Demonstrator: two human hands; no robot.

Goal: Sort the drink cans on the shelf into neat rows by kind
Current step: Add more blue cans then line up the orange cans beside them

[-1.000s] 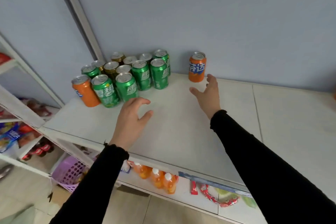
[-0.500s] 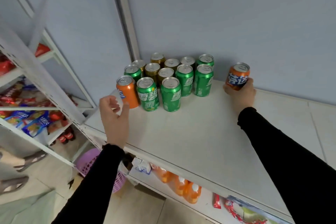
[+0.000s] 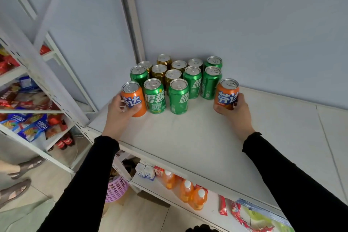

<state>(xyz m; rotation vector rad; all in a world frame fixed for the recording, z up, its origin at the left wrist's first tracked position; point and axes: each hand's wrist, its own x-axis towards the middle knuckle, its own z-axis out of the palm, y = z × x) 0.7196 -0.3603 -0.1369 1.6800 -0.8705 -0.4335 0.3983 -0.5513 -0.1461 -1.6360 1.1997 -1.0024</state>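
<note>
A cluster of cans stands at the back left of the white shelf [image 3: 197, 137]. Several green cans [image 3: 178, 97] form its front and right side, and several gold cans [image 3: 159, 72] sit behind them. My left hand [image 3: 117, 113] grips an orange can [image 3: 134, 98] at the cluster's front left corner. At the cluster's right edge, a second orange can [image 3: 227, 93] is held in my right hand [image 3: 235, 111], beside the rightmost green can [image 3: 210, 83]. Both orange cans are upright.
The grey wall rises right behind the cans, with a white upright post [image 3: 131, 15] at the back left. Another rack of snack packets [image 3: 28, 124] stands to the left. Orange bottles [image 3: 186, 190] fill the shelf below. A pink basket [image 3: 116, 188] sits on the floor.
My left hand reached forward and closed on the left orange can. My right hand brought the other orange can leftward, up against the green cans. The camera moved closer.
</note>
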